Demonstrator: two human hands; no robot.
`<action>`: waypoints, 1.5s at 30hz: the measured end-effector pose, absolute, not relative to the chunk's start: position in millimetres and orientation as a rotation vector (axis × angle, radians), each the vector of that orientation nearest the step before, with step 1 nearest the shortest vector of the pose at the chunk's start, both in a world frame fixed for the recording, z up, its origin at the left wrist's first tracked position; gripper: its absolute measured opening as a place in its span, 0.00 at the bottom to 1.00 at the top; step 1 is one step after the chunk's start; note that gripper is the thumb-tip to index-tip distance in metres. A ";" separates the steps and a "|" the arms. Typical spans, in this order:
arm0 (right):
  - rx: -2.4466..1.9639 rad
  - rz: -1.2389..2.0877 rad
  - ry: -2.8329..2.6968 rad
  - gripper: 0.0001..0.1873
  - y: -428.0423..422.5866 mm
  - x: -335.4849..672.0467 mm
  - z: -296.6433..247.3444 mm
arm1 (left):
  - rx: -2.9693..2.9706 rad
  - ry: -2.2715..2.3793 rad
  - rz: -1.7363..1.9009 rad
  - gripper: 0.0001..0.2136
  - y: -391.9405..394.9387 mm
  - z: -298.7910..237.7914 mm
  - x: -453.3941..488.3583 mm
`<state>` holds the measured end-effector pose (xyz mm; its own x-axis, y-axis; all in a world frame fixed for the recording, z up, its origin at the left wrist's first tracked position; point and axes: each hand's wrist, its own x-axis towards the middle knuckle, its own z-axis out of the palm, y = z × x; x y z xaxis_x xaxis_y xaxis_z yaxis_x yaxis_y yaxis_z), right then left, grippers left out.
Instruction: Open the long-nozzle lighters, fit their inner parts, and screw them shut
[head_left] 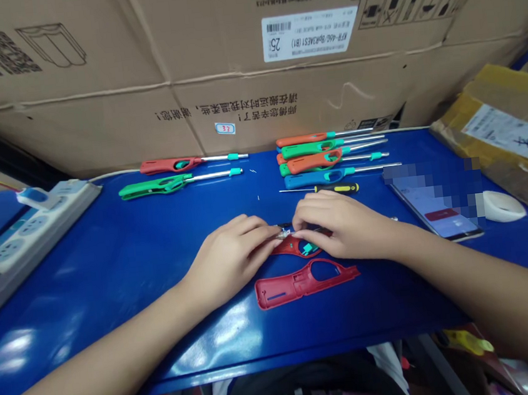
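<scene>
Both hands meet over an opened red lighter body (pixel 288 246) with a teal trigger (pixel 308 249) in it. My left hand (pixel 232 254) is closed, thumb and fingers pinched at the body's left side. Opposite it, my right hand (pixel 342 224) is closed too, fingertips curled down onto the same spot. Between the fingertips shows a small, partly whitish inner lighter part (pixel 285 233); its exact kind is hidden. The loose red half shell (pixel 285 287) lies hollow side up just nearer to me. Behind my right hand rests a small screwdriver (pixel 338 188) with a yellow and black handle.
Several long-necked lighters (pixel 312 163) lie in a row at the back, with a red lighter (pixel 170 164) and a green lighter (pixel 154 187) further left. A power strip (pixel 36 228) stands left. Right are a phone (pixel 434 205), a white oval object (pixel 503 205) and a taped carton (pixel 502 128).
</scene>
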<state>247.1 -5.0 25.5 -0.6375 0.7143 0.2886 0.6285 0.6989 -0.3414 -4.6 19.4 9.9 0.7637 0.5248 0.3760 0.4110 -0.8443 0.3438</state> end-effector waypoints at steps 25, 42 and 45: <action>-1.135 0.171 -2.605 0.12 3.2 260.1 27.8 | 2.694 0.734 0.863 0.09 48.2 4.0 -11.4; -1.350 0.132 -2.572 0.04 8.9 257.5 18.0 | 2.754 0.516 0.547 0.14 37.2 14.8 -10.6; -1.406 0.094 -2.551 0.03 9.7 259.9 20.7 | 2.761 0.595 0.544 0.12 37.3 13.6 -11.3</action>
